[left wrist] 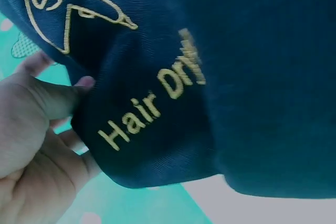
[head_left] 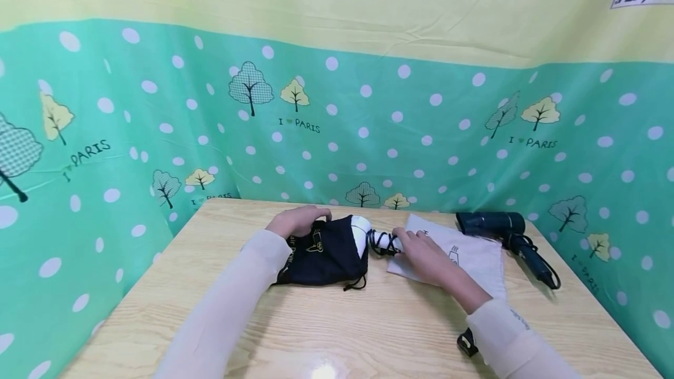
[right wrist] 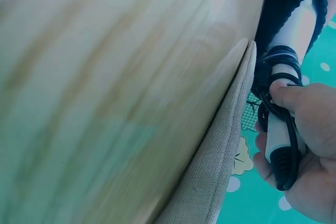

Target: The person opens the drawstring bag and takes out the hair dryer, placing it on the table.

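A black drawstring bag (head_left: pixel 337 259) with gold "Hair Dryer" lettering lies at the middle of the table, partly over a white hair dryer (head_left: pixel 360 228). The dryer's head is mostly hidden inside the bag, while its handle sticks out to the right with a black cord (right wrist: pixel 283 59) wound round it. My left hand (head_left: pixel 299 221) pinches the bag's closed end, thumb on the near face and fingers behind, as the left wrist view shows. My right hand (head_left: pixel 427 257) grips the white handle (right wrist: pixel 281 135) near its lower end, thumb over the cord.
Beneath and beside my right hand lies a pale cloth pouch (head_left: pixel 484 259) with a printed dryer picture. A dark hair dryer (head_left: pixel 489 224) rests across its far right corner. A black plug (head_left: pixel 466 343) lies near my right sleeve. A patterned curtain (head_left: pixel 368 133) stands behind the table.
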`<action>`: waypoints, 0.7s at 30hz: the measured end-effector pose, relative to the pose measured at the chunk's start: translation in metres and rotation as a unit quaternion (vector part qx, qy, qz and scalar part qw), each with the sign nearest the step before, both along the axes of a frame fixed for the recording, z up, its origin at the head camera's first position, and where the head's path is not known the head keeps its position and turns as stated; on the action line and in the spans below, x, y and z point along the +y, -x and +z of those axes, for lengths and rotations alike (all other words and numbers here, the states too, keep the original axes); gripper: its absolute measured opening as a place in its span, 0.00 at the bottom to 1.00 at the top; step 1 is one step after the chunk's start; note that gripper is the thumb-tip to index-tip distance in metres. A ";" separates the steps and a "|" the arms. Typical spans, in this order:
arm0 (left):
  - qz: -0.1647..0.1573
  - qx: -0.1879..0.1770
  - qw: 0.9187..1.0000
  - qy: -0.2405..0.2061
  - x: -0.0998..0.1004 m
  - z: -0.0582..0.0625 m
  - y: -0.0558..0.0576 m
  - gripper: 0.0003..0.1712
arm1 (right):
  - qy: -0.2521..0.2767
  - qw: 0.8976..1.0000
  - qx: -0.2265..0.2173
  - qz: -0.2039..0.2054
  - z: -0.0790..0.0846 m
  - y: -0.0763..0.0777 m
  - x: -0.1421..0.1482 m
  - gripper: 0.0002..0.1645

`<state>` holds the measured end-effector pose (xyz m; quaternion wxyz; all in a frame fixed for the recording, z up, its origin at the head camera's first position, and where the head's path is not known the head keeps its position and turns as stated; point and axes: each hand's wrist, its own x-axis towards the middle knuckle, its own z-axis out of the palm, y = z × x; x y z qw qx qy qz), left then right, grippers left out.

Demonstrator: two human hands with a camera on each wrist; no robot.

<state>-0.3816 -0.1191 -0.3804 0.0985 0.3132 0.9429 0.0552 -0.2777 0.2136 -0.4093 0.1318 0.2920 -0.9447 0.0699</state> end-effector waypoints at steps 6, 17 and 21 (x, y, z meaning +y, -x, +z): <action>0.032 -0.012 0.999 0.013 -0.007 0.001 0.000 0.43 | 0.003 1.000 0.003 -0.004 0.000 0.001 -0.001 0.31; 0.026 0.024 0.999 -0.025 -0.003 0.003 -0.009 0.27 | -0.007 1.000 0.004 -0.015 0.001 0.000 -0.003 0.30; 0.008 0.075 0.997 -0.021 0.004 0.004 -0.019 0.25 | -0.007 1.000 -0.002 -0.017 0.002 -0.001 -0.002 0.30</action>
